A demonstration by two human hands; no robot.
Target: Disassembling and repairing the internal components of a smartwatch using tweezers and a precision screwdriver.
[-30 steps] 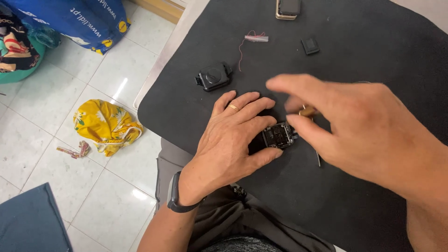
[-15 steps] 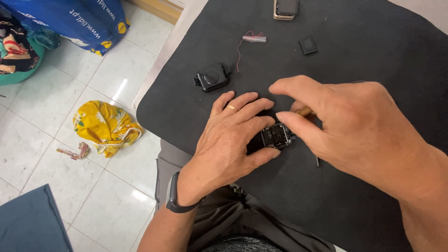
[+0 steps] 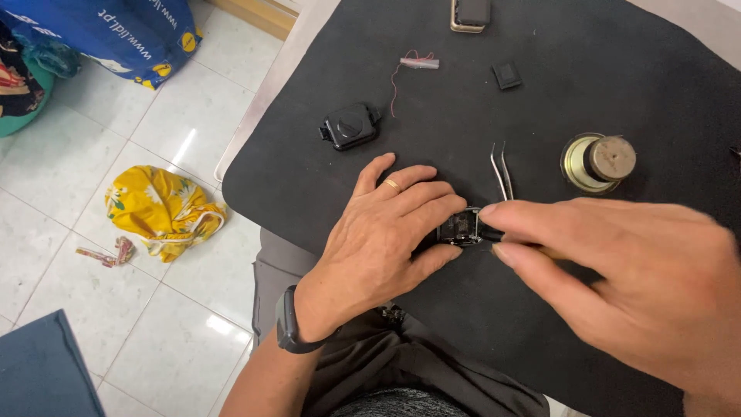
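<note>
My left hand, with a gold ring and a black wristband, lies on the black mat and pins a small opened black device between its fingertips. My right hand comes in from the right. Its thumb and forefinger pinch the device's dark right edge. Metal tweezers lie just beyond the device. A round brass-coloured metal part stands to their right.
A black cover piece lies beyond my left hand. Farther back are a clear tube with red wire, a small black square and a phone-like object. On the tiled floor lie a yellow cloth and a blue bag.
My right hand has drawn back to the right, uncovering the tweezers and the round metal part. My left hand stays on the device.
</note>
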